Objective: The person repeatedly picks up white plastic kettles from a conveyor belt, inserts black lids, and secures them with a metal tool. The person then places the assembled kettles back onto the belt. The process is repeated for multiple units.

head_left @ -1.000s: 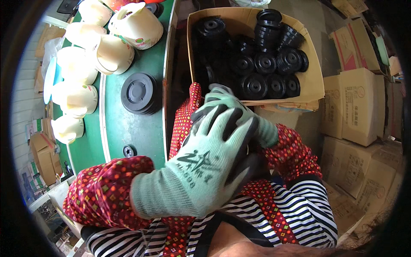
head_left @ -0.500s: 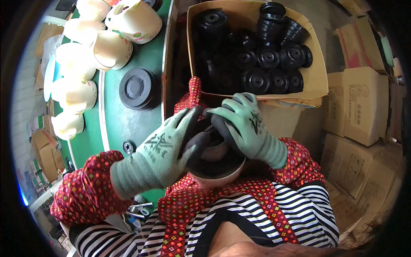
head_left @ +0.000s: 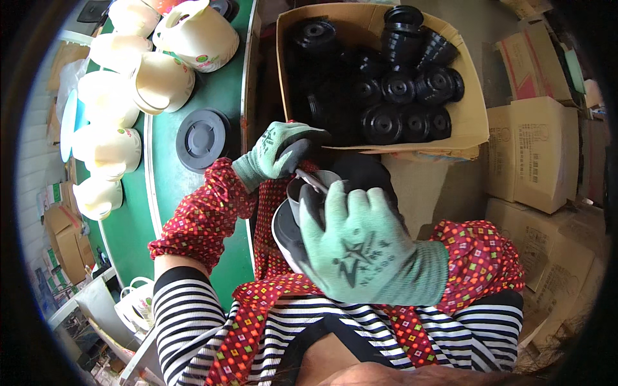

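My right hand (head_left: 367,251), in a green glove with a dark palm, is wrapped round a grey cylindrical collar (head_left: 295,193) on a round dark part with a pale rim (head_left: 283,231). This part is tilted, close in front of my body. A thin greyish strip (head_left: 313,181) crosses the collar's mouth. Just beyond it my left hand (head_left: 283,151), gloved alike, has its fingers curled. Whatever lies in those fingers is hidden. My right hand covers much of the round part.
Several cream jugs (head_left: 164,82) stand on the green table (head_left: 129,225) at left, beside a stack of dark grey discs (head_left: 202,139). An open carton (head_left: 477,122) of black ribbed parts is ahead. Closed cartons (head_left: 544,154) line the right. A white jug (head_left: 136,305) shows at lower left.
Both hands were together over the round part. My left hand has moved away and forward; my right hand has come nearer my body. The part now tilts, its grey collar showing.
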A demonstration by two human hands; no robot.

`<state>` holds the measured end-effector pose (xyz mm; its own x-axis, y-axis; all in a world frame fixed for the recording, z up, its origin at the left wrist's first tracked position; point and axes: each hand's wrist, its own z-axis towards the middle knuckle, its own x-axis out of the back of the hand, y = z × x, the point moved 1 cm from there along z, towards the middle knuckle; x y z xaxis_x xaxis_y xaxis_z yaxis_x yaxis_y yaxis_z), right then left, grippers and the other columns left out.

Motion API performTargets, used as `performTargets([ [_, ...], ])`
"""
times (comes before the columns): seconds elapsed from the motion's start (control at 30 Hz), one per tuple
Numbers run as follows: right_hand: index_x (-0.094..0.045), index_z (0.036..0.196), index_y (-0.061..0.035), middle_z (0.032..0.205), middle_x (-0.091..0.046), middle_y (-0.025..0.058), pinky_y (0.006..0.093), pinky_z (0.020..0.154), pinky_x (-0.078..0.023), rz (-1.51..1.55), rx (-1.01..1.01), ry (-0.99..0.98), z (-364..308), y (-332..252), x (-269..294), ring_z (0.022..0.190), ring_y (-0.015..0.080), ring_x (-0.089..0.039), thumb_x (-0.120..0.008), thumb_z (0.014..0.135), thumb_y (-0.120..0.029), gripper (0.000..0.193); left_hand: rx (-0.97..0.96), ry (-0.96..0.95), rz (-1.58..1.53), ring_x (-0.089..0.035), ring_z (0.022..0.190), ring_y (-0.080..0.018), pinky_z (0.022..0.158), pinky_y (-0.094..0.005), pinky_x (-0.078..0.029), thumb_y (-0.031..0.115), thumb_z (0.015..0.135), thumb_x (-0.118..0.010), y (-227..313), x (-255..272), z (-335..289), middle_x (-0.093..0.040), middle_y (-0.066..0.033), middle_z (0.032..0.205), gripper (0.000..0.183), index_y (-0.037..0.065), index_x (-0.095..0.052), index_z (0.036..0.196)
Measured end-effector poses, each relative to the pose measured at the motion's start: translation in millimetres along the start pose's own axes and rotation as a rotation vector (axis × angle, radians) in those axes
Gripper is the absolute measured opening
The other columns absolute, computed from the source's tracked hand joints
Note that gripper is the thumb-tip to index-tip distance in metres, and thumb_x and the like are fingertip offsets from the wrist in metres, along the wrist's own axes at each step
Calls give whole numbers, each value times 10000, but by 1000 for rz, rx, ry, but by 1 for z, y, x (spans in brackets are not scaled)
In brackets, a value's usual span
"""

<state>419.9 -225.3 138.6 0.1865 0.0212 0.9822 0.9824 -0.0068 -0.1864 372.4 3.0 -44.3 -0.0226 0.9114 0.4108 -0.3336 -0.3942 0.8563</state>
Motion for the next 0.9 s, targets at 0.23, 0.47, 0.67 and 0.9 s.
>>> performTargets([
  [0.23, -685, 1266, -32, 983, -654, 134, 430, 736, -431, 76, -60, 164, -1, 10, 3, 819, 243, -625, -696, 881, -368, 511, 19, 182, 237, -719, 798, -402, 743, -434, -577, 146, 952, -629, 62, 21, -22, -739, -218, 900, 283, -19, -731, 1157],
  [0.47, -622, 1413, -54, 1422, -573, 192, 551, 1136, -359, 215, 47, 419, -30, 25, 6, 1358, 396, -498, -803, 809, -327, 687, 367, 501, 371, -723, 716, -287, 695, -387, -560, 165, 871, -823, 136, 45, -141, -741, -166, 802, 176, 11, -792, 948],
  [0.67, -655, 1301, -41, 1325, -615, 190, 524, 1096, -448, 609, 48, 367, -54, 5, -70, 1267, 417, -572, -916, 715, -321, 700, 956, 652, 633, -646, 603, -304, 586, -414, -486, 353, 907, -809, 160, -27, -281, -666, -125, 677, 292, 90, -735, 803],
  [0.9, -709, 1014, 9, 1030, -662, 114, 355, 867, -528, 820, -30, 602, -21, -2, -73, 977, 255, -655, -867, 805, -174, 321, 1194, 740, 684, -692, 977, -340, 836, -428, -546, 352, 799, -864, 141, -85, -362, -716, -138, 1065, 424, 115, -702, 1111],
])
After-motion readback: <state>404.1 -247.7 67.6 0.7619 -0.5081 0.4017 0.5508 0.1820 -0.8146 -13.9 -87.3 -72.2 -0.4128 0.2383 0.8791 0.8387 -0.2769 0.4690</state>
